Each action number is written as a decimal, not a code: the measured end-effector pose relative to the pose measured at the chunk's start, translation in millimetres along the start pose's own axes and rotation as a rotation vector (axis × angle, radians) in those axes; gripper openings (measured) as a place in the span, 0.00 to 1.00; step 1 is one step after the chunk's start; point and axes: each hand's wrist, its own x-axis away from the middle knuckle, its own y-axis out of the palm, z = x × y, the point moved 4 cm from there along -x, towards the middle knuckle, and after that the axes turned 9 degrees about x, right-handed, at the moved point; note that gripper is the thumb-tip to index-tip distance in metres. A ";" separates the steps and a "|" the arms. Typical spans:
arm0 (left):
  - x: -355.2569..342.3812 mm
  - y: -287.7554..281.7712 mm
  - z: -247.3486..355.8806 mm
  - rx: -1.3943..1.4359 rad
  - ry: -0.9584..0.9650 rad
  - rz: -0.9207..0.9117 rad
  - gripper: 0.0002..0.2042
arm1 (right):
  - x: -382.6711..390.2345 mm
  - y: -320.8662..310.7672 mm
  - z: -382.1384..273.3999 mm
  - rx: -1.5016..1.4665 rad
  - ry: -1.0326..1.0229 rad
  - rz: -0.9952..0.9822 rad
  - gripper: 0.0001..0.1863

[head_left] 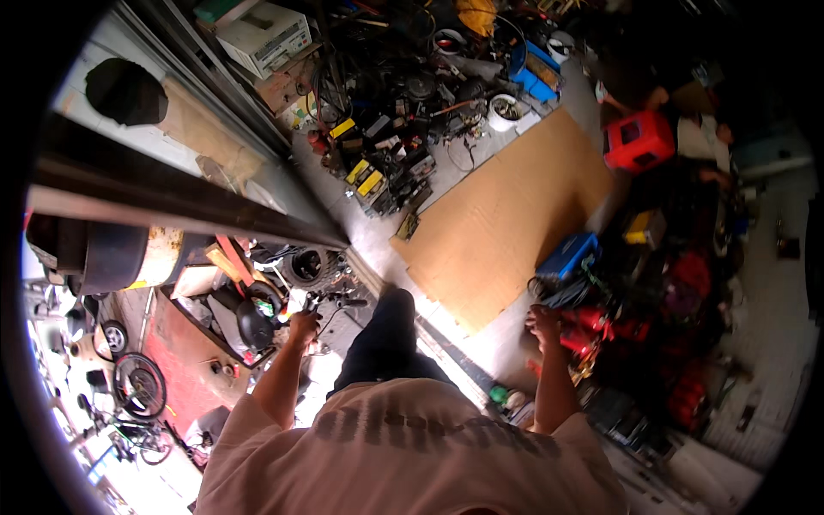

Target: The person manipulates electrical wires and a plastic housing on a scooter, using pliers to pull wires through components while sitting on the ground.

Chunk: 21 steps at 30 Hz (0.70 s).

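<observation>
My left hand (304,328) hangs low at my left side, its fingers curled closed. Just beyond it shows a small white item (296,302) with coloured patches; whether the hand holds it or merely overlaps it, I cannot tell. A dark handle-like part (343,301) lies close by. On the other side, my right hand (542,326) hangs with its fingers curled in, and nothing shows in it. Red items (585,330) lie right beside that hand. Ahead, a large cardboard sheet (515,215) lies flat on the floor.
A doorway threshold (371,276) runs by my leg. Batteries (367,178) and loose parts crowd the far floor, near a white bucket (504,112) and a blue bin (536,73). A red stool (639,140) stands far right, a blue box (568,256) nearer. Bicycle wheels (139,386) are left.
</observation>
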 end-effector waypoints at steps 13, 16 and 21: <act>-61.9 95.2 83.0 0.327 -0.295 0.270 0.07 | -290.3 44.9 -170.3 0.869 0.279 -0.271 0.07; -27.0 102.2 91.0 0.551 -0.359 0.434 0.07 | -386.9 154.9 -292.2 1.047 0.053 -0.417 0.15; 45.4 149.9 40.1 0.782 -0.417 0.728 0.10 | -590.8 442.3 -413.2 1.644 -0.872 -0.642 0.23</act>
